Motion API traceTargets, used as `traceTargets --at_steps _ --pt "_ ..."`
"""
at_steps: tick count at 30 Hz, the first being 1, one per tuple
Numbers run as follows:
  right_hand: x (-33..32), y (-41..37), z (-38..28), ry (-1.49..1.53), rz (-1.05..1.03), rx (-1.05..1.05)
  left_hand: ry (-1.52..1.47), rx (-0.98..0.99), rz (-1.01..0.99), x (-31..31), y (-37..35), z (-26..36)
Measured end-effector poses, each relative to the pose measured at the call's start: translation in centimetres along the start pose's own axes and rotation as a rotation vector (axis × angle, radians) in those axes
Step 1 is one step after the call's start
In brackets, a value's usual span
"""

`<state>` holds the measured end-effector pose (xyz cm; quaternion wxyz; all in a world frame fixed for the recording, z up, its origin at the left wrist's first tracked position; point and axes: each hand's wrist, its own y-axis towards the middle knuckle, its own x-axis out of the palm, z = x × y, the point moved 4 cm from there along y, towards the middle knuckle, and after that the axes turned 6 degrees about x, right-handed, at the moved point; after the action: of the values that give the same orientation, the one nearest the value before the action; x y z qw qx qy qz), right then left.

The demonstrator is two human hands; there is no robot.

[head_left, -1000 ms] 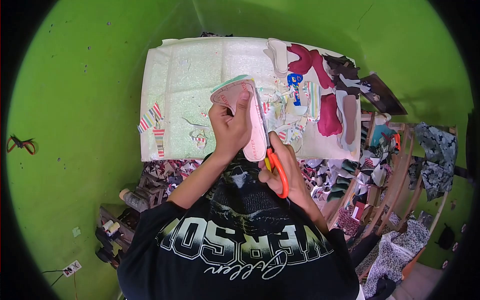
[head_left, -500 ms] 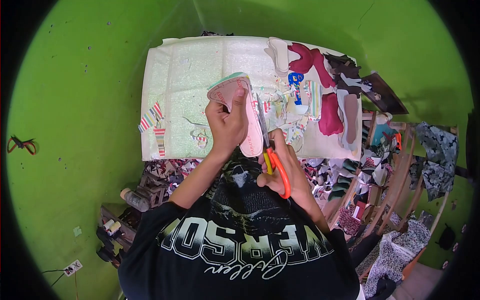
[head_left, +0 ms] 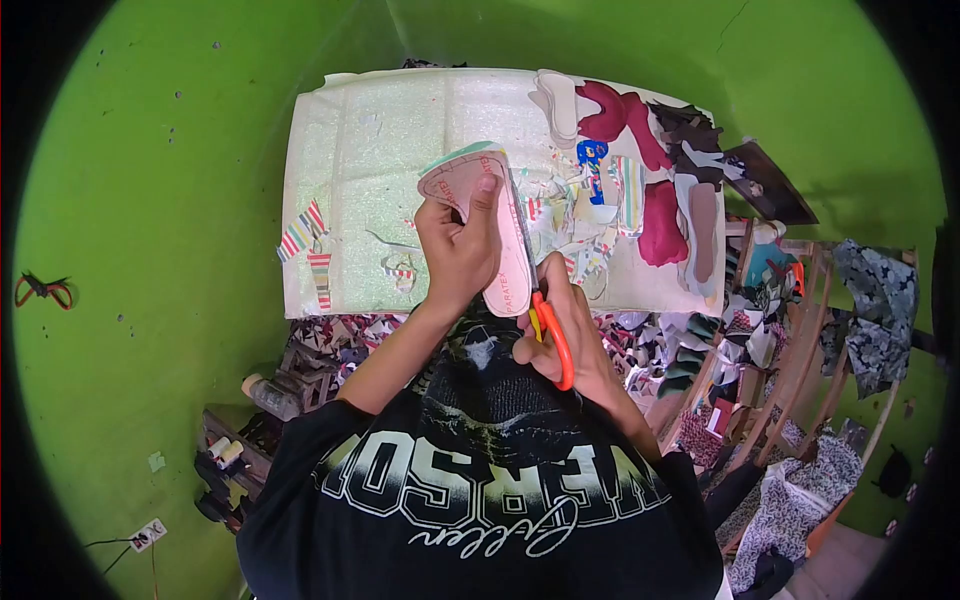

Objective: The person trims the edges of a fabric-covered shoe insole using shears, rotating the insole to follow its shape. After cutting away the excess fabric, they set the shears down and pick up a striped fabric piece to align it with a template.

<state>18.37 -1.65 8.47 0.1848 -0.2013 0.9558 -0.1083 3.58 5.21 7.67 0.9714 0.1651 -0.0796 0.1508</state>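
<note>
A pinkish insole with red lettering is gripped in my left hand, thumb on its face and fingers behind. Green-and-white material shows along its top edge. My right hand is wrapped around the handles of orange-and-yellow scissors. Their blades lie along the insole's right edge and look nearly closed; the tips are hard to make out. Beneath both hands is a white-covered table. Striped scraps are scattered to the right of the insole.
Maroon pieces, pale insole shapes and a striped piece lie on the table's right side. More striped scraps are at the left. A wooden rack with fabric stands right; fabric scraps cover the area below the table.
The scissor blades have come together against the insole's edge, and the right hand has shifted slightly left. The left hand and insole have moved a little to the right.
</note>
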Motion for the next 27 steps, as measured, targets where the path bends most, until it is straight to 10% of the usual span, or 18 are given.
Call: traceTargets --at_steps 27 --pt "-0.6 1.5 -1.0 -0.042 0.137 -0.097 -0.135 -0.197 0.008 0.8 -0.8 0.2"
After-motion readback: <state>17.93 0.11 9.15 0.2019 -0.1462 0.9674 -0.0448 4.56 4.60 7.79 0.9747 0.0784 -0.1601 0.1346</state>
